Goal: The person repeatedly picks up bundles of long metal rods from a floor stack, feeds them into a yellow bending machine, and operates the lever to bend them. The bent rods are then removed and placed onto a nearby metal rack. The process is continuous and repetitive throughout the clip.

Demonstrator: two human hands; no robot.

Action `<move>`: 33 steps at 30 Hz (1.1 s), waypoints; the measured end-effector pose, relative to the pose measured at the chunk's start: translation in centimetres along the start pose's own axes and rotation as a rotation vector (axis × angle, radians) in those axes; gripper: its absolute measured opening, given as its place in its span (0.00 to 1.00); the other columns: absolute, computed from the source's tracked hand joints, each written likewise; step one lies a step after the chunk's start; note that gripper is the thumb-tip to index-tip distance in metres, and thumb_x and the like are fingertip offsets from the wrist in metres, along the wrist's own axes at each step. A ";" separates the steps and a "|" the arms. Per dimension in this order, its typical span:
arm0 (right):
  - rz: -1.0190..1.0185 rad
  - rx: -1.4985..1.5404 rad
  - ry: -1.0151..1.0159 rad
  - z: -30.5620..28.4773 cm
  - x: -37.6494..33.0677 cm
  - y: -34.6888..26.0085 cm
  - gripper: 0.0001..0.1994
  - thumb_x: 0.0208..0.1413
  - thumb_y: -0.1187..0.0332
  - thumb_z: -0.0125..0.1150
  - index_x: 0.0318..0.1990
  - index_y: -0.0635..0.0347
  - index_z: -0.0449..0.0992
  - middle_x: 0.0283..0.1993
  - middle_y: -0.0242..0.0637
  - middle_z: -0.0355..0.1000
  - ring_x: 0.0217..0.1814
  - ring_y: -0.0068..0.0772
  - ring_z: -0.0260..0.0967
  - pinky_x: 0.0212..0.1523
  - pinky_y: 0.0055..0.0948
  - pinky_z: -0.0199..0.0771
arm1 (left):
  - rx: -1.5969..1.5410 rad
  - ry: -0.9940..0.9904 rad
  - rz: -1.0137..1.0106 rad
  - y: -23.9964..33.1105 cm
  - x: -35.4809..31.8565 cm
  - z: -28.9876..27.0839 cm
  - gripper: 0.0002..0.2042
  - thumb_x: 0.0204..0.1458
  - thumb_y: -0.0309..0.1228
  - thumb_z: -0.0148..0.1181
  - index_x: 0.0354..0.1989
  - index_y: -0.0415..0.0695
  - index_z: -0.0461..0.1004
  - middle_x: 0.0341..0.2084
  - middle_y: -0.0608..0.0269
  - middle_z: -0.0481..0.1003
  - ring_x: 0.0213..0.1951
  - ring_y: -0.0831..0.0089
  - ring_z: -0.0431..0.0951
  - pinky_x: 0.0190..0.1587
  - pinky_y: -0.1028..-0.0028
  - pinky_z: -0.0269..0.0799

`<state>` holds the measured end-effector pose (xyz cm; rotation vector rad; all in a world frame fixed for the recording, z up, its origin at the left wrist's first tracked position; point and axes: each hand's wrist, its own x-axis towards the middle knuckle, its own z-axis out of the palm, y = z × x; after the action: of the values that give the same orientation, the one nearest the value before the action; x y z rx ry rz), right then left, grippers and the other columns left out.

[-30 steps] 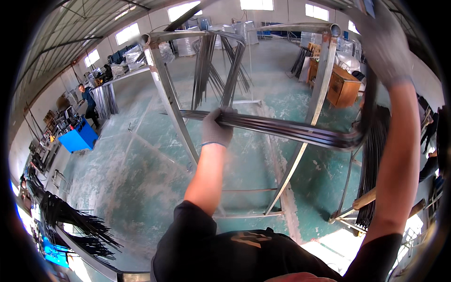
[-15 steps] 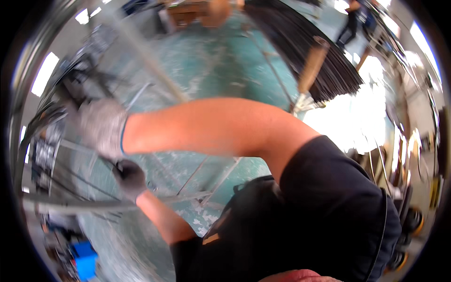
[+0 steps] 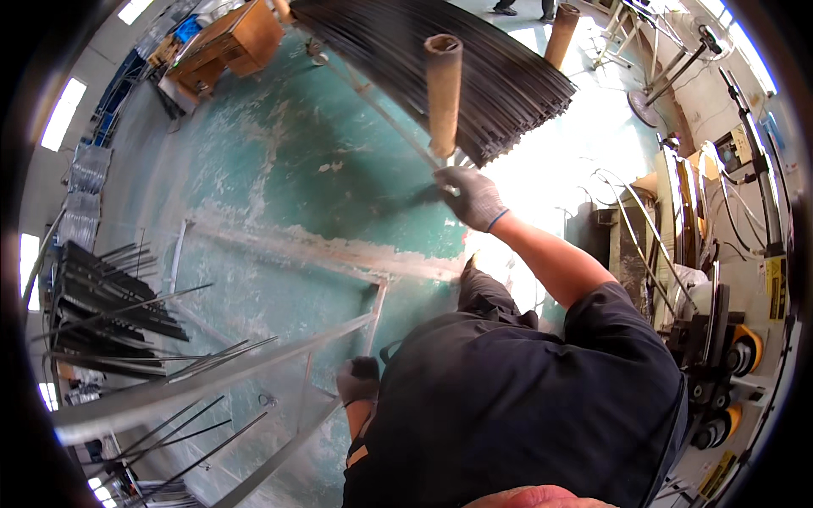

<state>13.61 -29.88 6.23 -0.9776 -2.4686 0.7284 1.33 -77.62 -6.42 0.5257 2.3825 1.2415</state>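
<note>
My right hand (image 3: pixel 472 199), in a grey glove with a darker palm, reaches forward just below an upright brown cardboard tube (image 3: pixel 444 102). Its fingers are loosely bent, with a gap showing beside the thumb and nothing visible in them. Whether it touches the stand under the tube I cannot tell. Beyond the tube lies a broad stack of long black strips (image 3: pixel 440 55). Low beside my body, my left hand (image 3: pixel 358 378) wears a similar glove. Its fingers look curled in, with nothing seen sticking out, close to a grey metal frame (image 3: pixel 339 328).
Black bars (image 3: pixel 106 309) jut from a rack at the left. A wooden desk (image 3: pixel 229 51) stands at the far left on the worn green floor (image 3: pixel 254 161). Another tube (image 3: pixel 562 35) rises behind the stack. Machinery with yellow-black wheels (image 3: pixel 745 350) lines the right. A person's feet show at the top.
The view has swung from the left rack. My right hand has gone from the far left over to the cardboard tube; my left hand has come back down beside my body.
</note>
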 end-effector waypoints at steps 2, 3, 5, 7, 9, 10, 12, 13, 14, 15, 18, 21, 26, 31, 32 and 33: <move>0.167 0.062 0.041 -2.8 2.2 6.1 0.17 0.56 0.65 0.67 0.53 0.56 0.77 0.49 0.46 0.79 0.50 0.48 0.78 0.51 0.41 0.78 | 0.305 -0.179 0.118 7.5 3.1 3.9 0.13 0.56 0.36 0.65 0.27 0.39 0.74 0.21 0.62 0.76 0.26 0.68 0.79 0.31 0.65 0.76; 0.211 0.033 0.097 -3.4 3.0 10.8 0.18 0.57 0.64 0.67 0.54 0.55 0.76 0.50 0.46 0.78 0.51 0.48 0.78 0.51 0.42 0.78 | 0.330 -0.269 0.227 10.6 5.6 5.9 0.12 0.59 0.35 0.63 0.30 0.39 0.74 0.23 0.61 0.77 0.27 0.68 0.79 0.31 0.64 0.75; 0.305 -0.046 0.115 -3.8 5.0 18.3 0.21 0.57 0.61 0.66 0.57 0.53 0.74 0.51 0.46 0.78 0.52 0.49 0.77 0.52 0.44 0.77 | -0.493 -0.210 -0.084 16.7 9.4 9.8 0.07 0.64 0.32 0.57 0.36 0.42 0.73 0.27 0.60 0.78 0.29 0.68 0.78 0.34 0.65 0.76; 0.448 -0.146 0.064 -5.8 7.6 23.6 0.24 0.56 0.56 0.66 0.60 0.52 0.73 0.51 0.46 0.78 0.54 0.51 0.76 0.54 0.45 0.76 | -1.011 -0.110 -0.449 27.1 13.2 12.5 0.03 0.64 0.29 0.56 0.38 0.43 0.72 0.30 0.60 0.77 0.30 0.69 0.78 0.38 0.68 0.76; 0.553 -0.181 0.054 -8.2 9.3 27.7 0.27 0.56 0.53 0.66 0.61 0.53 0.72 0.53 0.47 0.77 0.56 0.52 0.75 0.56 0.46 0.75 | -0.884 -0.131 -0.206 34.2 17.2 14.4 0.03 0.64 0.28 0.56 0.40 0.43 0.72 0.32 0.60 0.77 0.31 0.68 0.78 0.40 0.68 0.76; 0.613 -0.196 0.059 -9.8 10.2 29.0 0.28 0.56 0.52 0.66 0.61 0.53 0.71 0.54 0.47 0.77 0.57 0.52 0.75 0.57 0.46 0.74 | -0.800 -0.117 -0.074 37.3 18.9 15.6 0.04 0.64 0.29 0.55 0.41 0.42 0.72 0.35 0.60 0.77 0.32 0.68 0.78 0.41 0.67 0.76; 0.665 -0.221 0.088 -10.9 12.3 31.4 0.28 0.56 0.51 0.66 0.61 0.53 0.71 0.54 0.49 0.76 0.57 0.53 0.74 0.57 0.47 0.73 | -0.684 -0.094 0.071 44.6 20.1 17.7 0.03 0.64 0.26 0.56 0.42 0.40 0.72 0.35 0.60 0.77 0.33 0.69 0.78 0.42 0.68 0.76; 0.662 -0.244 0.109 -11.1 13.1 33.0 0.28 0.56 0.51 0.66 0.60 0.53 0.72 0.54 0.49 0.76 0.57 0.53 0.74 0.57 0.47 0.73 | -0.626 -0.087 0.139 47.2 20.6 19.1 0.03 0.63 0.25 0.56 0.42 0.39 0.73 0.35 0.60 0.78 0.34 0.69 0.78 0.43 0.68 0.77; 0.654 -0.266 0.128 -11.3 14.1 34.2 0.27 0.56 0.51 0.66 0.60 0.53 0.72 0.54 0.49 0.76 0.57 0.53 0.74 0.57 0.47 0.73 | -0.584 -0.146 0.232 48.8 21.0 20.8 0.04 0.63 0.24 0.57 0.43 0.39 0.73 0.36 0.60 0.78 0.35 0.70 0.78 0.45 0.69 0.76; 0.661 -0.242 0.112 -11.7 15.0 35.4 0.27 0.56 0.50 0.66 0.59 0.53 0.72 0.53 0.49 0.77 0.58 0.54 0.74 0.57 0.47 0.73 | -0.541 -0.207 0.326 50.1 21.3 22.5 0.04 0.62 0.23 0.57 0.44 0.38 0.73 0.36 0.59 0.78 0.37 0.70 0.78 0.46 0.70 0.76; 0.739 -0.269 0.042 -13.7 18.1 36.7 0.28 0.55 0.48 0.67 0.58 0.53 0.71 0.53 0.50 0.77 0.58 0.54 0.74 0.56 0.48 0.73 | -0.226 -0.222 0.767 52.2 24.3 26.5 0.09 0.58 0.19 0.60 0.47 0.38 0.74 0.42 0.56 0.78 0.45 0.63 0.78 0.54 0.67 0.74; 0.736 -0.314 0.147 -15.1 19.9 39.8 0.32 0.54 0.48 0.67 0.64 0.50 0.69 0.55 0.52 0.76 0.58 0.55 0.74 0.57 0.49 0.72 | 0.088 0.032 1.201 56.3 28.4 30.1 0.13 0.55 0.22 0.63 0.49 0.41 0.75 0.47 0.54 0.76 0.52 0.53 0.75 0.57 0.58 0.71; 0.482 -0.366 0.554 -24.2 28.1 40.4 0.35 0.49 0.53 0.75 0.64 0.53 0.70 0.58 0.49 0.73 0.61 0.54 0.70 0.60 0.47 0.71 | 0.236 0.056 0.907 58.0 35.4 34.0 0.09 0.58 0.28 0.60 0.45 0.41 0.76 0.45 0.53 0.78 0.50 0.52 0.76 0.57 0.59 0.70; 0.319 -0.561 0.690 -32.2 37.9 43.9 0.30 0.51 0.45 0.69 0.62 0.37 0.74 0.63 0.49 0.71 0.71 0.53 0.61 0.64 0.48 0.69 | 0.187 0.039 0.888 57.2 38.3 35.7 0.06 0.59 0.28 0.56 0.39 0.41 0.78 0.41 0.56 0.80 0.47 0.54 0.77 0.54 0.60 0.70; 0.257 -0.663 0.555 -33.5 39.3 45.8 0.29 0.52 0.40 0.66 0.60 0.38 0.77 0.60 0.50 0.73 0.69 0.53 0.64 0.63 0.48 0.69 | 0.164 0.010 0.853 57.4 38.2 35.8 0.06 0.59 0.28 0.56 0.39 0.41 0.78 0.42 0.57 0.81 0.47 0.54 0.77 0.54 0.60 0.70; 0.478 -0.434 0.501 -34.3 40.7 47.9 0.31 0.46 0.43 0.72 0.56 0.43 0.78 0.56 0.47 0.76 0.60 0.55 0.72 0.57 0.46 0.74 | 0.202 -0.009 0.844 58.1 38.3 35.8 0.06 0.60 0.26 0.55 0.38 0.40 0.78 0.42 0.54 0.81 0.46 0.53 0.78 0.53 0.60 0.72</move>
<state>28.23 40.05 11.46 -1.7033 -1.9909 0.0345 -4.62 -2.99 16.52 1.7151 2.3445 1.2706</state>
